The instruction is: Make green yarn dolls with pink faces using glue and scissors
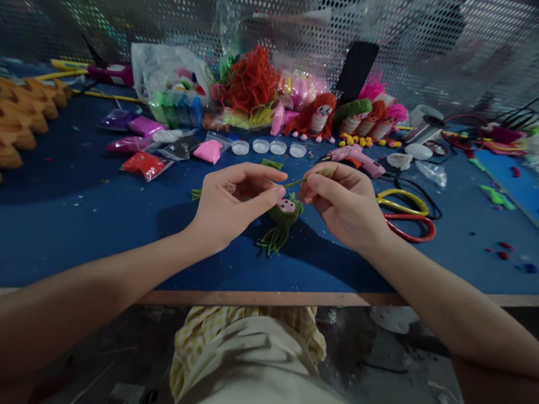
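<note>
A thin green yarn strand [295, 183] stretches between my two hands above the blue table. My left hand [236, 202] pinches one end between thumb and fingertips. The other end is gripped by my right hand [343, 202], with a little green yarn showing over its fingers. Beneath and between the hands lies a small doll [287, 206] with a pink dotted face and loose green yarn hair [275, 238]; my left hand hides part of it. Short cut green yarn [272, 164] lies just behind the hands, and another green bundle [196, 194] pokes out left of my left hand.
Red-and-yellow-handled scissors [410, 227] lie beside my right wrist. A pink glue gun [356, 159] with a black cord rests behind it. Several small white lids [278, 147], bagged clay [145, 164] and finished yarn dolls [322, 115] line the back. An orange egg tray [25, 118] stands left.
</note>
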### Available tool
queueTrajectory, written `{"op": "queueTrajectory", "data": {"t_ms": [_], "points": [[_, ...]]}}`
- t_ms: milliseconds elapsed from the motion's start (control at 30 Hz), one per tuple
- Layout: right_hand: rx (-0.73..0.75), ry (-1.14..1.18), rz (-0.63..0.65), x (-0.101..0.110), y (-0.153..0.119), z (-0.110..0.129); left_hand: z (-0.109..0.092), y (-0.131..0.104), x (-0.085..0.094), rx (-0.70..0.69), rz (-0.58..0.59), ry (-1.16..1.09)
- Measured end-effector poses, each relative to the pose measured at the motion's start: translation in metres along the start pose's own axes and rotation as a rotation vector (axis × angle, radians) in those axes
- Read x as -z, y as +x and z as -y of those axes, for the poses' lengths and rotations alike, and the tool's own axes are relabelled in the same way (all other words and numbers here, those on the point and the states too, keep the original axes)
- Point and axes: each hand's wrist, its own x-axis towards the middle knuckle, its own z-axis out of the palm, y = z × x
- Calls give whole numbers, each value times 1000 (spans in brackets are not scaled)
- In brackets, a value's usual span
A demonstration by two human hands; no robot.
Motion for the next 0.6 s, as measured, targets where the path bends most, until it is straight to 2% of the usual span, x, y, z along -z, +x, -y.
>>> {"op": "queueTrajectory", "data": {"t_ms": [200,500,600], "points": [[-30,-52,27,9,4,5,4,2,3,30,16,-18],[-16,-190,48,26,15,10,-1,5,7,139,62,-60],[-30,-218,52,29,17,11,3,7,9,136,36,-37]]}}
